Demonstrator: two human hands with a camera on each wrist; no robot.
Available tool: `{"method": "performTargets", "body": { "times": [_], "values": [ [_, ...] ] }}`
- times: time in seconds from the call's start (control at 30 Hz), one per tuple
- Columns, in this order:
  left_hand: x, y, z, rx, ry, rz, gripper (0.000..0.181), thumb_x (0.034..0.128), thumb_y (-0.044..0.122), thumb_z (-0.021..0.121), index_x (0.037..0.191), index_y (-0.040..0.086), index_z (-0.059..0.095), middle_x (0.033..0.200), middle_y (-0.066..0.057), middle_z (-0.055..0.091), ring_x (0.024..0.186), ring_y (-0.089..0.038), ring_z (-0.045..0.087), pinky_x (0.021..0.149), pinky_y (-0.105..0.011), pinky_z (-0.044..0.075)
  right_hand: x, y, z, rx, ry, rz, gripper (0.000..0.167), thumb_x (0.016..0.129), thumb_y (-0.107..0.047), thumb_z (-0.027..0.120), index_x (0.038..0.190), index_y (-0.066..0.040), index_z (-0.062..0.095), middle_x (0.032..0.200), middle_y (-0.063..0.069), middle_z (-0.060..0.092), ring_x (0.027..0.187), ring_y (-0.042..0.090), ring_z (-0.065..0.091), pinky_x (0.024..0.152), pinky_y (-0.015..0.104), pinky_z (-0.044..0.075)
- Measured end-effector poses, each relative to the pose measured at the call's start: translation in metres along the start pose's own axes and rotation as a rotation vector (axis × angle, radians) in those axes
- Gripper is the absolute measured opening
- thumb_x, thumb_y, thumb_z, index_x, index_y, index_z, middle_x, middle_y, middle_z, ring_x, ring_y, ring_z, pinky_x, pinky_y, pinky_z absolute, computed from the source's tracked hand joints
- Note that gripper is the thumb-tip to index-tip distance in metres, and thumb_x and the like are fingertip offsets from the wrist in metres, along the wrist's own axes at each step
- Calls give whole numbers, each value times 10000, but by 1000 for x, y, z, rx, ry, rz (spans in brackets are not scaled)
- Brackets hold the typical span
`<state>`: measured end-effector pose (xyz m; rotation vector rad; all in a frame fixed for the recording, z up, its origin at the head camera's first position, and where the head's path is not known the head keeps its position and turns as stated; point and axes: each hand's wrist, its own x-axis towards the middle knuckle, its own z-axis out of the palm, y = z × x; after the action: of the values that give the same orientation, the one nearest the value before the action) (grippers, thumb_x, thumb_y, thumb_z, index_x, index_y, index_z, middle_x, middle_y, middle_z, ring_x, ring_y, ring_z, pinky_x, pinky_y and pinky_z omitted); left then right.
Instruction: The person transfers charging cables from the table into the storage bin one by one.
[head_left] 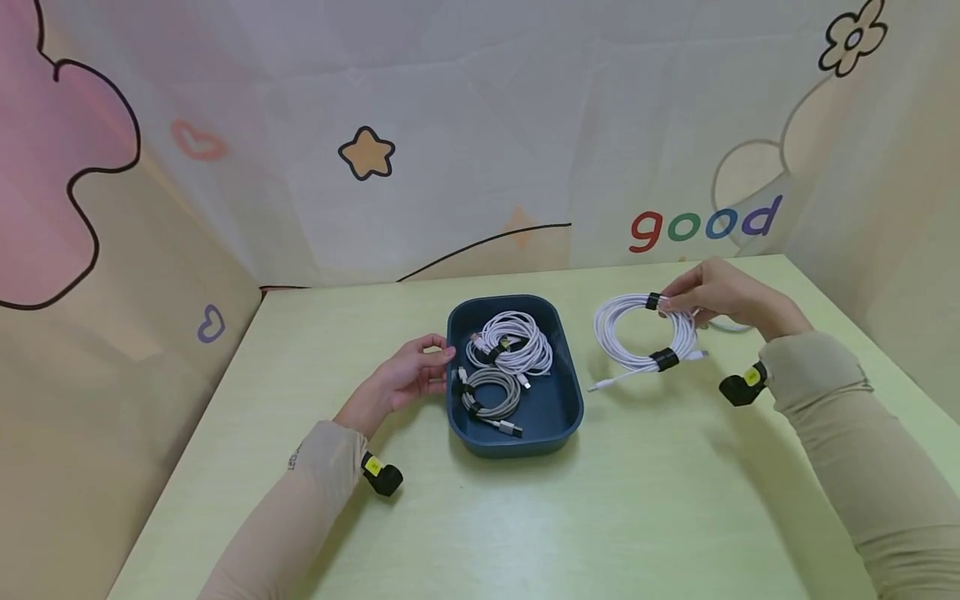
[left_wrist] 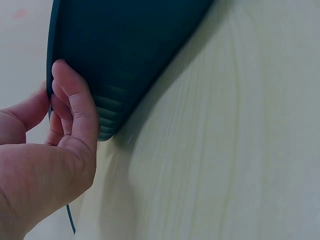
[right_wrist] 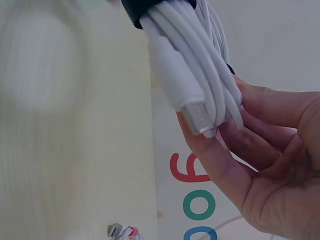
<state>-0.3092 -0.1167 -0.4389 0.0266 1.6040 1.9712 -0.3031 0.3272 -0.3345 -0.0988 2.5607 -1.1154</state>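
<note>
A dark blue plastic bin (head_left: pixel 555 408) stands on the table, with coiled white cables (head_left: pixel 517 337) toward its back and a grey coiled cable (head_left: pixel 491 396) in front of them. My left hand (head_left: pixel 412 372) pinches the bin's left rim, fingers against the outer wall, as the left wrist view shows. Right of the bin, my right hand (head_left: pixel 723 296) holds up a coiled white USB cable (head_left: pixel 618 350) bound with black straps. Its metal plug (right_wrist: pixel 197 117) hangs by my fingers in the right wrist view, and one thin end dangles toward the bin.
Behind my right hand, part of another white cable (head_left: pixel 729 325) lies on the table (head_left: pixel 525 525), mostly hidden. A plug with a reddish part (right_wrist: pixel 125 231) shows low in the right wrist view. A printed cloth (head_left: pixel 465 150) backs the table.
</note>
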Motion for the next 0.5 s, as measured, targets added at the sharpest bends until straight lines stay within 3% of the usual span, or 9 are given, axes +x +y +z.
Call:
{"method": "performTargets", "body": {
  "times": [0.5],
  "values": [
    [-1, 0, 1, -3, 5, 2, 71, 984, 110, 538, 981, 152, 481, 747, 10, 599, 584, -98, 553, 577, -244, 530, 3, -13, 0, 29, -19, -27, 406, 910, -196, 675, 1203, 76, 609, 914, 2, 724, 694, 156, 619, 721, 310, 571]
  ]
}}
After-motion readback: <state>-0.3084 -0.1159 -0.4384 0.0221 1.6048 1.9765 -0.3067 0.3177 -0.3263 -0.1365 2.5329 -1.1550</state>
